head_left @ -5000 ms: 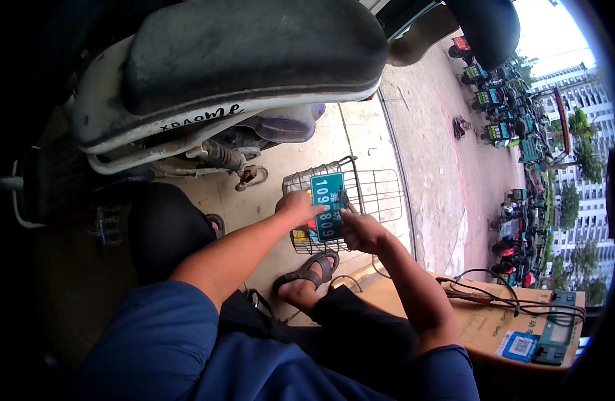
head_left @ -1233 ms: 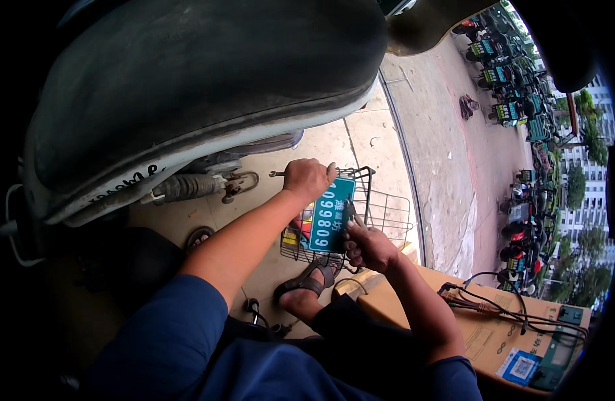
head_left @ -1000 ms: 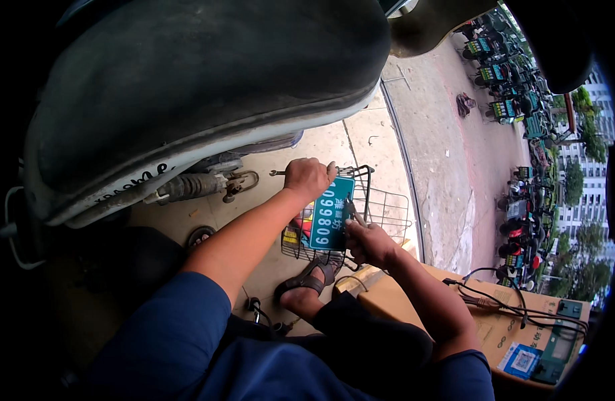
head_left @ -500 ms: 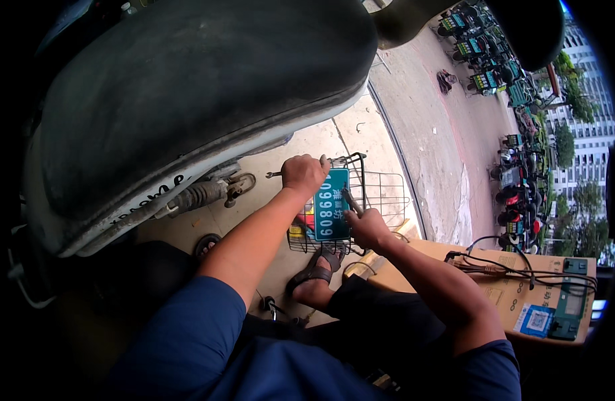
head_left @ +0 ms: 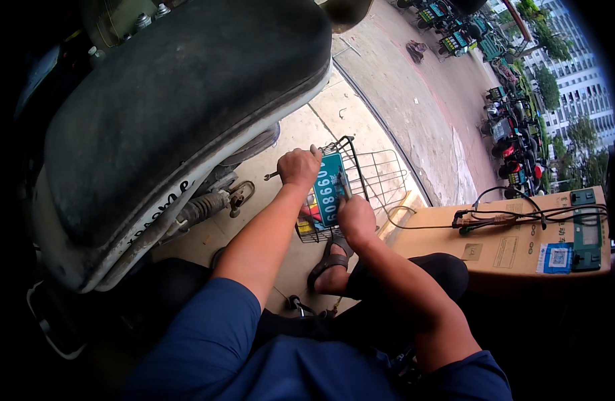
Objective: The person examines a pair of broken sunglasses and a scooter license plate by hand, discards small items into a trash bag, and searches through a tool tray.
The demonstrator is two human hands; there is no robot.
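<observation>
My left hand (head_left: 298, 166) is closed around a small wrench (head_left: 272, 176) at the upper left edge of a teal license plate (head_left: 326, 190), which lies on a black wire basket (head_left: 381, 167). My right hand (head_left: 355, 219) grips a metal hand tool (head_left: 345, 186), likely pliers, whose tip is against the plate's right side; the fingers are partly hidden behind the hand. Red and yellow items show inside the basket under the plate. A sandaled foot (head_left: 331, 271) is just below the basket.
A scooter with a dark seat (head_left: 187, 100) fills the upper left, its shock absorber (head_left: 204, 208) low. A cardboard box (head_left: 488, 247) with black cables (head_left: 521, 217) and a green device (head_left: 586, 234) lies at right. Outside, parked scooters (head_left: 504, 147) line pavement before tall buildings (head_left: 574, 93).
The view has shifted, so the pavement and scooters sit higher and the box looks more level. Both hands remain at the plate; my right hand has turned, its back now covering more of the tool.
</observation>
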